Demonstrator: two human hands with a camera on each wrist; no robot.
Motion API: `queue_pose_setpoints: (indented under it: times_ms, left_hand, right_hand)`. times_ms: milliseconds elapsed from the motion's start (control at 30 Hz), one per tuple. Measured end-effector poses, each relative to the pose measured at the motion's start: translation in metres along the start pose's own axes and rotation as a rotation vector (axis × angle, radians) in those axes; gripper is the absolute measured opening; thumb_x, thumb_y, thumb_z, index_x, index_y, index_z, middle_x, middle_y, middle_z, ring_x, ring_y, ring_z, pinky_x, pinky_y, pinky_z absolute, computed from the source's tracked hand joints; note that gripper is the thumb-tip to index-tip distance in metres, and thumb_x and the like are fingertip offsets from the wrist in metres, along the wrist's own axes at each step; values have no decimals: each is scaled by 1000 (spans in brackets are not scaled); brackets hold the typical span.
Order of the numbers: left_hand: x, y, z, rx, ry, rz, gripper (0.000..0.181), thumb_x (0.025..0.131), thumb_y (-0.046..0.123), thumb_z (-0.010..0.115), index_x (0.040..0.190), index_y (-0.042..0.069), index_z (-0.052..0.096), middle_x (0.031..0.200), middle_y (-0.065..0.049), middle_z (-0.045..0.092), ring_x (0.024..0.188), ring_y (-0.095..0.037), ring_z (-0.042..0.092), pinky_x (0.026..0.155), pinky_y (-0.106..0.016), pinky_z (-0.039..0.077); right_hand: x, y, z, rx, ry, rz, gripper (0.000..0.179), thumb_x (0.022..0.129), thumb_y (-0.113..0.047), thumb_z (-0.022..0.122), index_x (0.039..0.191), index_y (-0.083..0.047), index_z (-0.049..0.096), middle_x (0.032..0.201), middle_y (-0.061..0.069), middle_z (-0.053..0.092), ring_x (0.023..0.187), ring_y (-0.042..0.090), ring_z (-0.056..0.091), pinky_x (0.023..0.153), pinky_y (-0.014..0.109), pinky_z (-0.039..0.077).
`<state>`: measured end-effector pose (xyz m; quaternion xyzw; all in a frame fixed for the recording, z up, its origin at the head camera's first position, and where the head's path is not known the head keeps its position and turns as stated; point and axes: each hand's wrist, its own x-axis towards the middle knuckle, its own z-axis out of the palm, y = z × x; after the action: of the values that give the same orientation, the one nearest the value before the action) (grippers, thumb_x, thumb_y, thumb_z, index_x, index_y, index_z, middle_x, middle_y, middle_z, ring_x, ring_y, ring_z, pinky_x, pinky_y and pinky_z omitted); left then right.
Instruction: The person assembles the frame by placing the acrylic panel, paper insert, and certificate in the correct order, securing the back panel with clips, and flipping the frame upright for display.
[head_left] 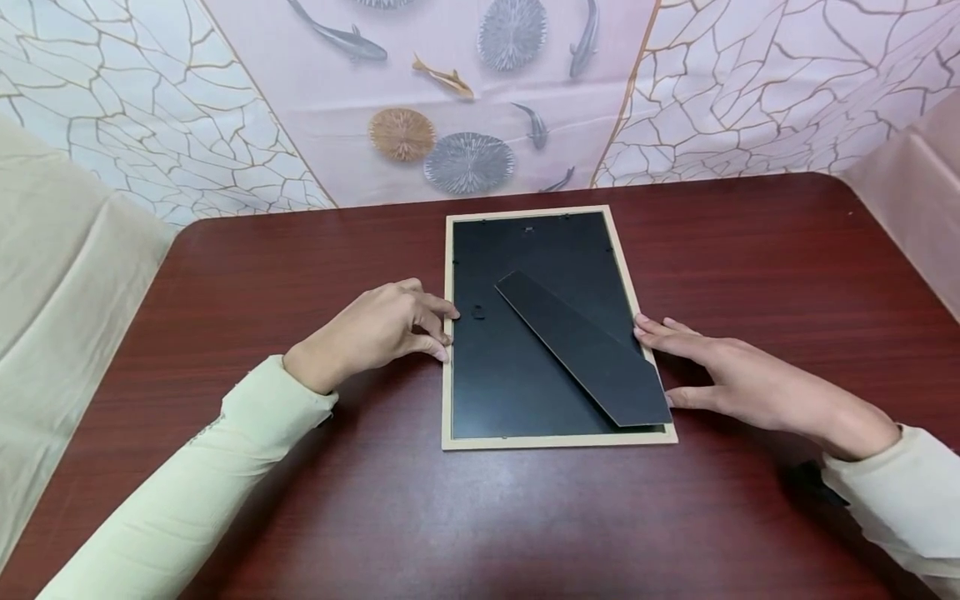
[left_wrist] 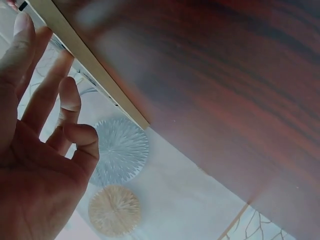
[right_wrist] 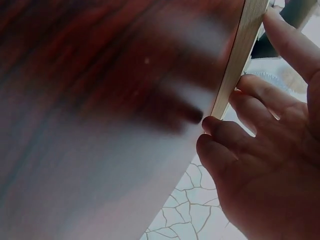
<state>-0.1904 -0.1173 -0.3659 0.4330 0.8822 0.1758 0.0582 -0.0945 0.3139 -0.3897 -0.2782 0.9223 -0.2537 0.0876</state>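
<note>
A picture frame (head_left: 517, 367) lies back side up on the table, with a light wooden border and a black backing board. Its black easel stand (head_left: 585, 354) slants across the board, the wide end over the lower right border. My left hand (head_left: 382, 325) touches the left border with its fingertips and thumb. Against the right border rest the fingers of my right hand (head_left: 738, 383), while its thumb is by the stand's wide end. Both wrist views show the wooden border's side (left_wrist: 95, 65) with fingertips along it. The front of the frame is hidden.
The dark red wooden table (head_left: 480, 517) extends around the frame. Behind it hangs a patterned cloth (head_left: 525, 158) with fish and round motifs. Pale cloth (head_left: 60, 317) drapes beside the table's left edge, and more (head_left: 915, 192) beside the right.
</note>
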Motion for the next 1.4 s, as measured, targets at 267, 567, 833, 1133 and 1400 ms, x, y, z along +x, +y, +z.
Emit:
queue_pose_setpoints:
  times_ms: [267, 567, 833, 1133, 1400]
  left_hand:
    - [3, 3, 6, 24, 53, 14, 17, 80, 35, 89, 81, 20, 82, 110, 4, 76, 98, -16, 61, 83, -35, 55]
    - [6, 8, 8, 104, 95, -2, 23, 78, 40, 90, 75, 21, 77, 92, 11, 70, 85, -14, 56, 72, -34, 51]
    - [12, 20, 7, 149, 63, -84, 30, 72, 38, 94, 62, 25, 69, 77, 13, 59, 77, -18, 55, 62, -38, 48]
    - [18, 40, 7, 236, 4, -133, 37, 75, 29, 93, 60, 20, 61, 75, 8, 53, 75, -22, 56, 63, -41, 41]
    - [-2, 64, 18, 56, 74, -287, 35, 87, 26, 87, 107, 1, 74, 105, -8, 74, 86, -23, 74, 80, -46, 62]
  right_hand:
    - [-1, 3, 3, 2, 15, -4, 79, 87, -24, 84, 158, -13, 48, 169, 8, 37, 154, 40, 35, 106, -6, 17]
    - [-1, 4, 2, -22, 26, -14, 80, 86, -23, 85, 157, -12, 49, 168, 9, 39, 156, 34, 34, 106, -6, 16]
    - [0, 4, 2, -12, 26, -15, 81, 86, -23, 86, 158, -13, 48, 167, 10, 40, 151, 45, 37, 107, -6, 16]
    - [-1, 3, 2, 3, 18, 1, 80, 86, -24, 85, 157, -12, 49, 168, 10, 39, 150, 50, 38, 109, -5, 10]
    - [0, 4, 3, 32, 6, 12, 80, 87, -25, 84, 157, -10, 49, 169, 10, 37, 152, 48, 35, 121, 6, 8]
